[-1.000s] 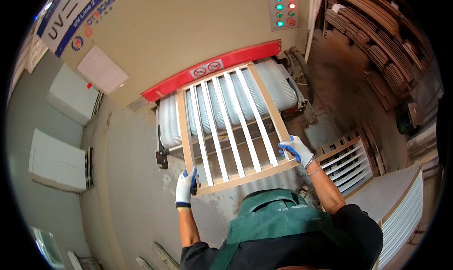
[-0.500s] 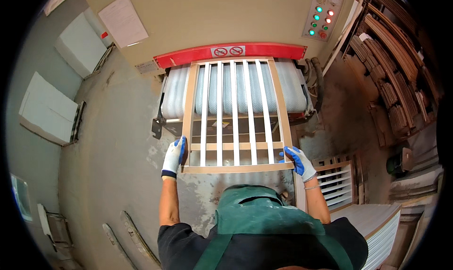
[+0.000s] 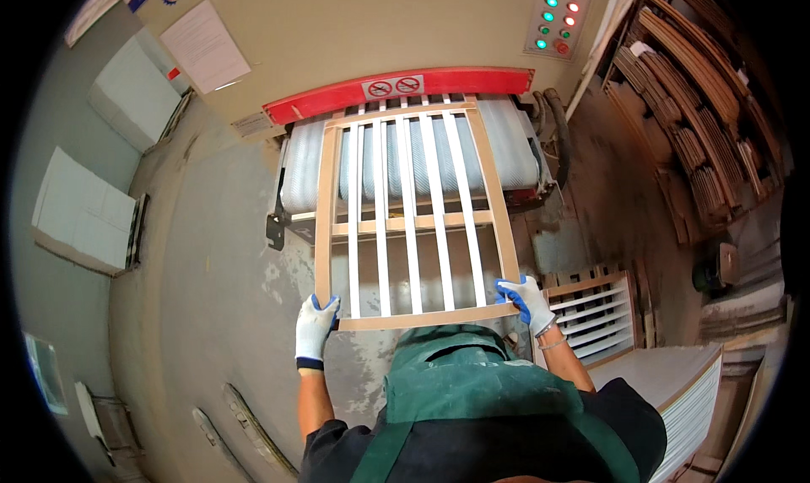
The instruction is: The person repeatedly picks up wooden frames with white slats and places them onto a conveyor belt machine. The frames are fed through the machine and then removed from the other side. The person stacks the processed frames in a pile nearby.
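Observation:
A tan-edged frame with several white slats (image 3: 382, 264) spans from my body to the pale conveyor belt (image 3: 299, 167). My left hand (image 3: 315, 327), in a white and blue glove, is closed on the frame's near left corner. Gloved the same way, my right hand (image 3: 527, 303) grips the near right corner. Through the slats a tan crossbar (image 3: 426, 222) shows, and more white slats stick out past the far rail under the red bar (image 3: 321, 99). Whether these belong to a second frame underneath, I cannot tell.
A beige machine (image 3: 371, 27) stands ahead, with a lit button panel (image 3: 557, 17). Another slatted frame (image 3: 591, 314) and a pale stack (image 3: 688, 407) are at my right. Wooden strips fill a rack (image 3: 675, 103) at far right. White stacks (image 3: 84, 209) line the left wall.
The frame's near edge and both hands have come closer to my body. The tan crossbar seen through the slats has shifted away toward the machine. White slats now show past the far rail.

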{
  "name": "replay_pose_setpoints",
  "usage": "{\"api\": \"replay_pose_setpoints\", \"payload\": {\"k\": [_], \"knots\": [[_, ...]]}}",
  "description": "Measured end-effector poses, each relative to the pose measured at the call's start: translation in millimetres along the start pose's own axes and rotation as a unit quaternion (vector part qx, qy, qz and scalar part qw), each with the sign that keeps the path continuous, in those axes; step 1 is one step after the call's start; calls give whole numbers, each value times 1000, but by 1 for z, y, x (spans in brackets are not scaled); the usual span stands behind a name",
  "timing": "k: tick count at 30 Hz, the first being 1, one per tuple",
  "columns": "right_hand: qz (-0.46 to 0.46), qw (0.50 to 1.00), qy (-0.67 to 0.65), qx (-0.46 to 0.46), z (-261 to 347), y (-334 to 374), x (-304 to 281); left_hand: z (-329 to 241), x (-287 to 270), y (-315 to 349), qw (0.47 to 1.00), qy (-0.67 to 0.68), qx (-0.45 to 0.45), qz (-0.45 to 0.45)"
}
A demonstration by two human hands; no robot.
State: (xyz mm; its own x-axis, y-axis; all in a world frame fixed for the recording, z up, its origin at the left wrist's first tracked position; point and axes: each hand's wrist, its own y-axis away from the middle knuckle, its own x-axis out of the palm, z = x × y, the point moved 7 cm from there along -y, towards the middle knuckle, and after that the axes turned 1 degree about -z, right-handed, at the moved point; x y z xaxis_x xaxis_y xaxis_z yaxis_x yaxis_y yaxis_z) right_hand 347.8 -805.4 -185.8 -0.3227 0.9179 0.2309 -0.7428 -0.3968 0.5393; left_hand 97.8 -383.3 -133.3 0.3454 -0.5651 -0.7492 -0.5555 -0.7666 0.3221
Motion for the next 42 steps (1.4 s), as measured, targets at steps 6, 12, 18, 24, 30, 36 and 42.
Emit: {"api": "replay_pose_setpoints", "payload": {"k": [6,12,18,24,30,36,42], "knots": [[1,999,12,40,-21,30,9,37,-5,29,998,-43,-16,-45],[5,999,13,41,-30,45,5,18,-12,53,998,41,-27,-42],[-9,999,7,38,-39,50,8,38,-13,49,994,-34,22,-102],[1,999,-5,43,-43,55,10,47,-9,51,998,11,-41,-54],[-11,999,-19,48,-52,57,10,39,-13,63,997,27,-60,-37],[-6,999,-16,52,-57,61,15,47,-13,65,996,53,-69,-30],[-10,999,1,45,-67,61,16,79,-7,60,995,30,-70,-66]]}}
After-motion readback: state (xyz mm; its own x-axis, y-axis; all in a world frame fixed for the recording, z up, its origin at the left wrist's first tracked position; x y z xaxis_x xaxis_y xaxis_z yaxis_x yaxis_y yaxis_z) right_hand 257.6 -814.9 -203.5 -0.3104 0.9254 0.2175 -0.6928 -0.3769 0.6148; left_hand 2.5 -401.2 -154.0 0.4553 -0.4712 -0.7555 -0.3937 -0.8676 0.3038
